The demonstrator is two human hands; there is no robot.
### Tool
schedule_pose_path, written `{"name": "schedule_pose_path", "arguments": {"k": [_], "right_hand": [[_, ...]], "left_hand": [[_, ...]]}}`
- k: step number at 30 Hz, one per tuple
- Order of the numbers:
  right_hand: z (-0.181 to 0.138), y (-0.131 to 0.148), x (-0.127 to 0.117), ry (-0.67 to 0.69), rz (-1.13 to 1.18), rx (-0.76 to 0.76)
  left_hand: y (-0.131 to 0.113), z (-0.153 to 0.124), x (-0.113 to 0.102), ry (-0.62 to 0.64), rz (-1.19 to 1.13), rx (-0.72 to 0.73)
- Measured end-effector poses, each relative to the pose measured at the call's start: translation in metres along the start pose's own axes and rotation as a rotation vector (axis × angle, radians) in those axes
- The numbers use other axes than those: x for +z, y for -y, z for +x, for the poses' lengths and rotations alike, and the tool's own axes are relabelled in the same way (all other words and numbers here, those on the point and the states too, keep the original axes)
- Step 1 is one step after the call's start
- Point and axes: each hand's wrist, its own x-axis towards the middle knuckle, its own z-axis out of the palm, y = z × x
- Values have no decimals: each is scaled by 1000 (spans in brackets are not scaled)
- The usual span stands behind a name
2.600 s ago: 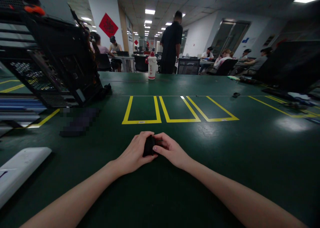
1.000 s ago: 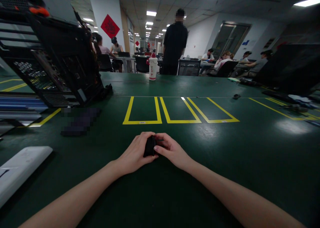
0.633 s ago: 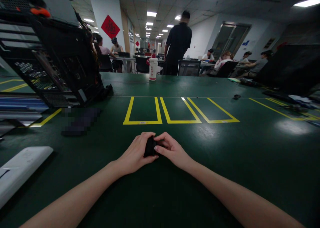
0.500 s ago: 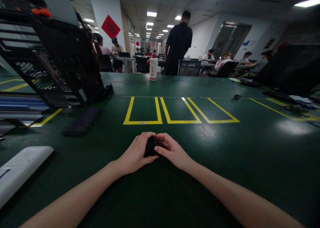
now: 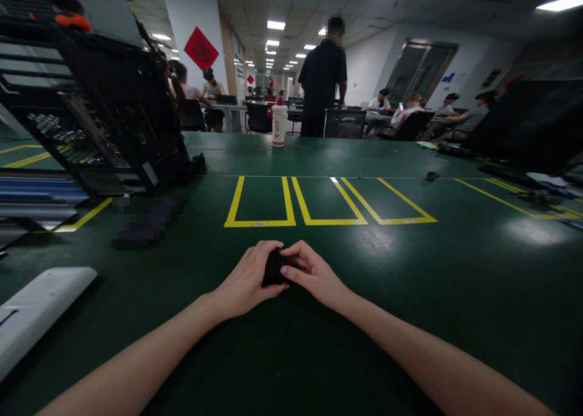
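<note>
Both my hands rest together on the green table (image 5: 410, 294), just below the yellow taped boxes (image 5: 259, 200). My left hand (image 5: 248, 279) curls around a small black object (image 5: 273, 266), fingers over its top. My right hand (image 5: 312, 274) pinches the same black object from the right side, thumb on its near edge. Most of the object is hidden between the fingers, so its shape is unclear.
A black open computer case (image 5: 109, 106) leans at the left. A white flat panel (image 5: 36, 313) lies at the near left. A white bottle (image 5: 278, 122) stands at the far edge. A small black part (image 5: 430, 175) lies far right. A person in black stands beyond; others sit.
My hands and the black object have stayed in place. The standing person in black has shifted a little to the right behind the table.
</note>
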Motion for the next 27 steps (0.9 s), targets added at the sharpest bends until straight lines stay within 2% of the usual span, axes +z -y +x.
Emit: {"name": "schedule_pose_path", "arguments": {"k": [6,14,27], "right_hand": [[3,-6,0,-28,-25,-27],[1,-3,-1,16,34,-30],[1,-2,-1,2,-53,-11]], "left_hand": [[0,1,1,-15,3,7],[-1,0,0,-10,-3,13],[0,0,1,3,-15,-11]]}}
